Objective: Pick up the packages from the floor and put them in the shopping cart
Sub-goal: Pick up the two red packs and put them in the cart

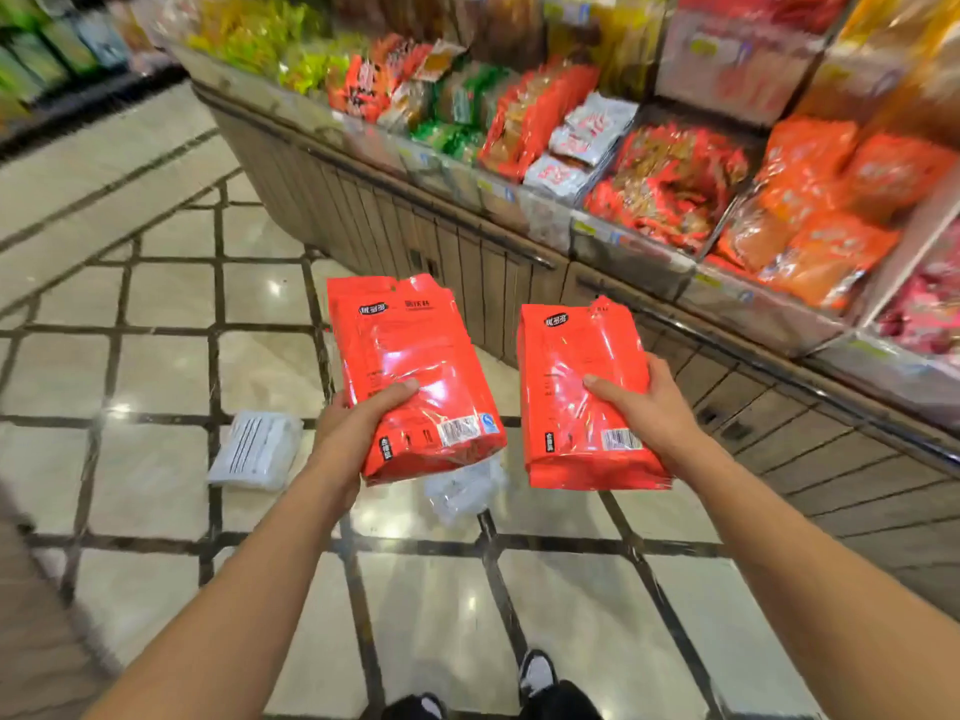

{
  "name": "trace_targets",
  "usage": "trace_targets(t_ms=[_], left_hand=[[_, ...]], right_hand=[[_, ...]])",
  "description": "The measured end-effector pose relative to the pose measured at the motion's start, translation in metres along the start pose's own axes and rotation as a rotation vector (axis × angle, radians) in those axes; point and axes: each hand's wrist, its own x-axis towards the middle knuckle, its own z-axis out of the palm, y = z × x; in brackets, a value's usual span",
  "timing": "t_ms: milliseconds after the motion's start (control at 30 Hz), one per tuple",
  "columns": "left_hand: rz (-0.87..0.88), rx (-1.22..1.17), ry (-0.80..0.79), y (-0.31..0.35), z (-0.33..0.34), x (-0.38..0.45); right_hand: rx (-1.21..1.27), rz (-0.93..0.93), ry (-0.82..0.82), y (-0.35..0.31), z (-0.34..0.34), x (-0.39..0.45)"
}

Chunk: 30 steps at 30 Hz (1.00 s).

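Head view showed my left hand (347,427) gripping one glossy red plastic snack package (410,376) by its bottom edge and my right hand (641,407) gripping another (576,397), thumbs on top to stop them slipping. Two white plastic packages lay on the tiled floor (156,366), one at nine o'clock of my left hand (257,450), one (465,488) beneath the reds. No cart was visible.

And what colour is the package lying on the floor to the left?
White, with black print; head view.
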Motion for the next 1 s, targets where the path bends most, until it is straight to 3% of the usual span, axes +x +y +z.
trace_targets(t_ms=[233, 400, 667, 1000], left_hand=[[0.139, 0.042, -0.311, 0.128, 0.038, -0.078], [0.214, 0.112, -0.591, 0.178, 0.091, -0.118], [0.187, 0.194, -0.990, 0.185, 0.231, -0.213], [0.149, 0.346, -1.480, 0.106, 0.399, -0.443]], right_hand=[[0.182, -0.192, 0.125, -0.129, -0.109, -0.091], [0.264, -0.262, 0.380, -0.165, -0.178, -0.168], [0.324, -0.233, 0.784, -0.137, -0.302, -0.326], [0.317, -0.154, 1.251, -0.046, -0.467, -0.563]])
